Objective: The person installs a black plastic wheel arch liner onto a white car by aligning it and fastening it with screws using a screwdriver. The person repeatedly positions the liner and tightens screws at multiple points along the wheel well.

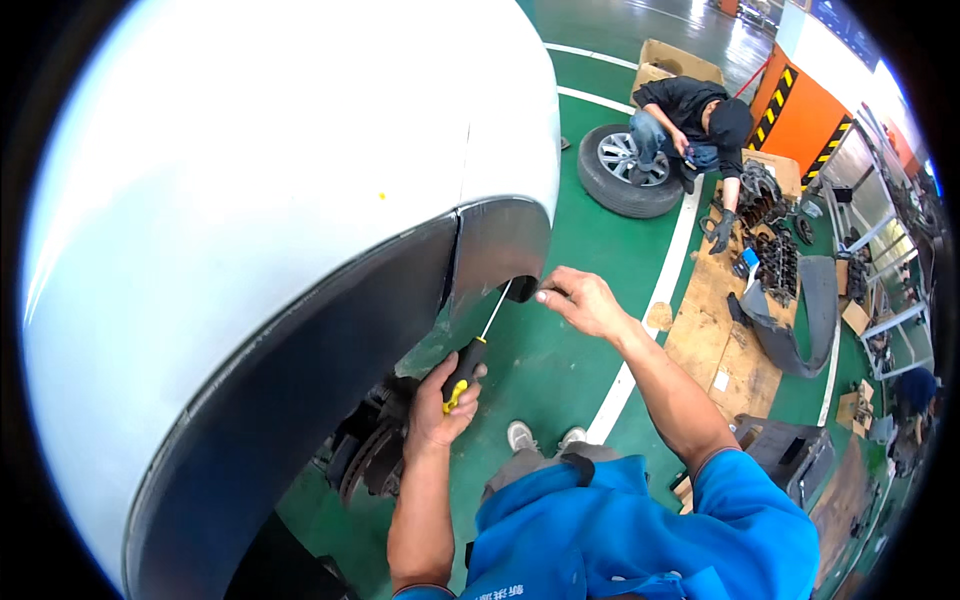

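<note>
Here, the left hand (434,408) grips a screwdriver (467,368), tip at the black trim (497,245); whether the right hand (592,303) pinches anything is unclear.

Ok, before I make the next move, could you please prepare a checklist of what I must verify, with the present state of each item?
1. Screwdriver held firmly by the handle: ok, the left hand is wrapped around it.
2. Screwdriver tip well placed: cannot tell; the shaft reaches the lower corner of the dark trim, but its end is not clear.
3. Right hand gripping the trim edge: cannot tell; its fingertips are at that corner.
4. Hands covered: not ok, both are bare.
5. Co-worker away from the tool: ok, crouched at the loose wheel, well apart.
</note>
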Tool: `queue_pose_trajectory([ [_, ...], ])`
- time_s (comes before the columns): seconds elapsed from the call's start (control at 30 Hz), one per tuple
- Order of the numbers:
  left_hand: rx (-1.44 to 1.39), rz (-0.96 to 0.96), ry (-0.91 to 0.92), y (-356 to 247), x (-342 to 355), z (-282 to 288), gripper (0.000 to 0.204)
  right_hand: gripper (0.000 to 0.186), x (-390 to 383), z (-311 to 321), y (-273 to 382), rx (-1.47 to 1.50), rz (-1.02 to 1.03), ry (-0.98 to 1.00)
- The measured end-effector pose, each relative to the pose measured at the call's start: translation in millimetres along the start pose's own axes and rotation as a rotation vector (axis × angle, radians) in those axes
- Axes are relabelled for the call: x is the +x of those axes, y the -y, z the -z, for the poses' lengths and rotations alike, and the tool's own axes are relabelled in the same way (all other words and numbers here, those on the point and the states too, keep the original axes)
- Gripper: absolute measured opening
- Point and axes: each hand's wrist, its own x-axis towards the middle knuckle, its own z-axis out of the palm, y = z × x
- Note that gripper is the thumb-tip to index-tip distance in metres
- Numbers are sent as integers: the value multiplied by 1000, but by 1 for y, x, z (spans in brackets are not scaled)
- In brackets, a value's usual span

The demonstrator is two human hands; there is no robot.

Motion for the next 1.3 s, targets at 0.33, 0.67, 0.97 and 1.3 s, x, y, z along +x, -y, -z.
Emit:
queue_pose_trajectory([
  [0.33,1397,-982,-421,30,10,-18,35,26,17,12,-18,-26,58,90],
  [0.67,205,-427,-265,33,13,9,37,20,38,29,-12,-71,328,250],
  [0.97,463,-492,-207,26,9,4,30,21,48,23,-31,-45,357,262],
  [1.3,596,-518,-271,19,3,1,31,20,46,4,-30,-105,345,138],
])
